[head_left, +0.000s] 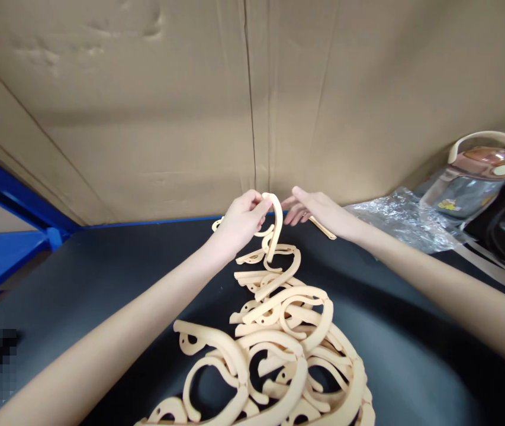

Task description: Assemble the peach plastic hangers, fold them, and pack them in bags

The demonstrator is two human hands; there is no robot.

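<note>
My left hand (244, 220) pinches the top of a beige plastic folding hanger (277, 222) between thumb and fingers. The hanger is upright, its curved arm bending down to the right. Just to its right hovers my right hand (312, 210), fingers apart and holding nothing. Below the hands, a long pile of similar beige hangers (305, 293) runs toward me, the pieces overlapping. Past my left wrist, part of another beige piece (217, 225) shows. A straight beige piece (323, 229) lies under my right hand, partly hidden by it.
The pile lies on a black tabletop (145, 260). Cardboard (167, 118) stands along the back edge. Crumpled clear plastic (405, 219) and a drink bottle with a handle (469, 177) are at the right. Blue metal framing (16, 192) stands at the left.
</note>
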